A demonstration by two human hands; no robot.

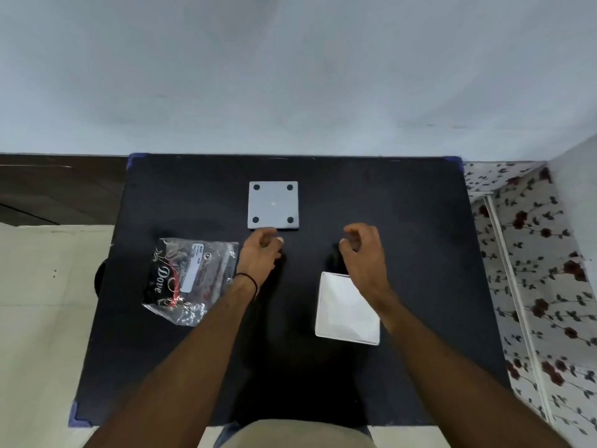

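Note:
A grey square plate (273, 204) with a dark round spot near each corner lies flat at the far middle of the black table (200, 367). My left hand (260, 253) hovers just in front of its near edge, fingers loosely curled, holding nothing. My right hand (363, 250) hangs to the right of it over bare table, fingers also loosely curled and empty. A clear plastic bag (190, 279) with "Dove" lettering and red and black contents lies left of my left wrist. A white square dish (347, 310) sits under my right forearm.
The table stands against a pale wall (290, 76). A floral-patterned cloth (542, 270) hangs to the right of the table. Light floor tiles (42, 302) show to the left, with a dark strip (58, 189) along the wall's base.

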